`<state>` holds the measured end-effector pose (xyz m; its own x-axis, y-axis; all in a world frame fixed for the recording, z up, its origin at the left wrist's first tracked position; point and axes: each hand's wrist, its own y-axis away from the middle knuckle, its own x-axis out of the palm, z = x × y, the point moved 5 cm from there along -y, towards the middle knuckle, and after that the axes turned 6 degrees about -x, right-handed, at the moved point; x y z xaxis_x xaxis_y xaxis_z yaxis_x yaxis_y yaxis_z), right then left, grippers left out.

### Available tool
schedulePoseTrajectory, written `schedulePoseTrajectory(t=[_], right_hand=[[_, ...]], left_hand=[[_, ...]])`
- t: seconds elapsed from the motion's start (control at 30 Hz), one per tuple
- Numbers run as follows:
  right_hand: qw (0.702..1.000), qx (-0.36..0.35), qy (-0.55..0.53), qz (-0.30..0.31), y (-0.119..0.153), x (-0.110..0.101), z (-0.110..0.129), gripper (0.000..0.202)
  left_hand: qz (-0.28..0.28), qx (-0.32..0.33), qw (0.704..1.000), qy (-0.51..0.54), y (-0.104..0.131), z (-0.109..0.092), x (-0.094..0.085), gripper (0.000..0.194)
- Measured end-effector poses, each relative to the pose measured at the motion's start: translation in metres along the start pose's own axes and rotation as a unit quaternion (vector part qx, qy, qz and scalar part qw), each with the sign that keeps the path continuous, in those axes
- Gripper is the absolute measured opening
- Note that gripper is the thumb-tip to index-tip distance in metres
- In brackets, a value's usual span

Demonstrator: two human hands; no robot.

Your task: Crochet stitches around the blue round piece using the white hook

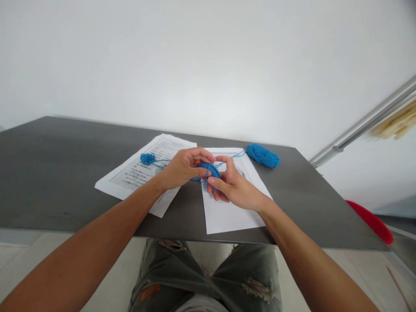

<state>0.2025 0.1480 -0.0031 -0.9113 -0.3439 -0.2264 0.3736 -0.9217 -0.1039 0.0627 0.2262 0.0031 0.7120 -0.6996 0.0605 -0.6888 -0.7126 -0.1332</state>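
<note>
Between my two hands is a blue piece (pixel 212 170) with yarn strands looped around it; its exact kind is hard to make out. My left hand (pixel 190 165) grips its left side with thumb and fingers, and a small orange bit shows by the fingers. My right hand (pixel 232 184) pinches the right side, thumb in front and fingers curled behind. Blue strands run from the piece to a small tangle of blue yarn (pixel 147 159) at the left and to a larger blue yarn skein (pixel 263 155) at the right. The fingers hide part of the piece.
Two sheets lie under my hands: a printed paper (pixel 130 175) on the left and a mostly white paper (pixel 232 216) on the right. They rest on a dark grey table (pixel 65 173) against a white wall. A red rounded object (pixel 370 221) stands beyond the right edge.
</note>
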Motion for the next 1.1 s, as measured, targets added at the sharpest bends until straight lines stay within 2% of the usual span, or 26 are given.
schedulePoseTrajectory(t=[0.07, 0.13, 0.23, 0.37, 0.5, 0.57, 0.63, 0.67, 0.7, 0.77, 0.8, 0.83, 0.87, 0.93, 1.0, 1.1], right_hand=[[1.0, -0.018, -0.012, 0.006, 0.0, -0.003, 0.003, 0.052], [0.999, -0.027, -0.002, -0.024, -0.002, -0.011, 0.004, 0.05], [0.997, 0.001, 0.006, -0.073, -0.005, -0.025, -0.001, 0.041], [0.997, -0.002, 0.021, -0.078, -0.006, -0.031, -0.003, 0.026], [0.991, -0.018, 0.019, -0.134, -0.002, -0.042, 0.001, 0.031], [0.989, 0.002, 0.019, -0.145, 0.002, -0.047, 0.003, 0.032], [0.988, 0.041, 0.076, -0.13, 0.006, -0.052, 0.006, 0.025], [0.982, 0.053, 0.138, -0.12, 0.008, -0.055, 0.009, 0.02], [0.968, 0.052, 0.217, -0.114, 0.009, -0.057, 0.013, 0.014], [0.918, 0.013, 0.376, -0.124, 0.009, -0.059, 0.025, 0.012], [0.895, -0.016, 0.425, -0.134, 0.008, -0.057, 0.031, 0.013], [0.885, -0.044, 0.441, -0.141, 0.006, -0.054, 0.035, 0.013], [0.893, -0.065, 0.422, -0.141, 0.003, -0.05, 0.036, 0.015], [0.939, -0.086, 0.31, -0.12, -0.004, -0.04, 0.032, 0.023], [0.976, -0.067, 0.184, -0.1, -0.01, -0.033, 0.022, 0.021], [0.99, -0.021, 0.082, -0.115, -0.012, -0.031, 0.01, 0.023]], left_hand=[[-0.001, -0.005, 1.0, 0.018, 0.001, -0.002, 0.0, 0.035], [0.0, -0.005, 0.999, 0.032, 0.002, -0.003, 0.0, 0.036], [0.002, -0.004, 1.0, 0.029, 0.002, -0.004, 0.0, 0.028], [-0.009, -0.012, 1.0, 0.004, 0.002, -0.002, -0.003, 0.023], [-0.025, -0.006, 1.0, -0.009, 0.001, -0.004, -0.009, 0.023], [-0.029, 0.002, 0.999, -0.014, 0.0, -0.005, -0.012, 0.022], [-0.031, 0.014, 0.999, -0.02, 0.0, -0.007, -0.015, 0.022], [-0.03, 0.019, 0.999, -0.021, 0.0, -0.007, -0.016, 0.022], [-0.028, 0.023, 0.999, -0.022, 0.0, -0.007, -0.017, 0.022], [-0.02, 0.024, 0.999, -0.018, -0.001, -0.006, -0.017, 0.023], [-0.017, 0.023, 0.999, -0.016, -0.001, -0.005, -0.017, 0.023], [-0.015, 0.021, 1.0, -0.015, -0.001, -0.004, -0.017, 0.024], [-0.015, 0.019, 1.0, -0.013, -0.001, -0.003, -0.017, 0.024], [-0.017, 0.016, 1.0, -0.01, 0.0, -0.002, -0.018, 0.024], [-0.023, 0.015, 1.0, -0.008, 0.001, -0.003, -0.02, 0.023], [-0.031, 0.016, 0.999, -0.008, 0.002, -0.005, -0.023, 0.024]])
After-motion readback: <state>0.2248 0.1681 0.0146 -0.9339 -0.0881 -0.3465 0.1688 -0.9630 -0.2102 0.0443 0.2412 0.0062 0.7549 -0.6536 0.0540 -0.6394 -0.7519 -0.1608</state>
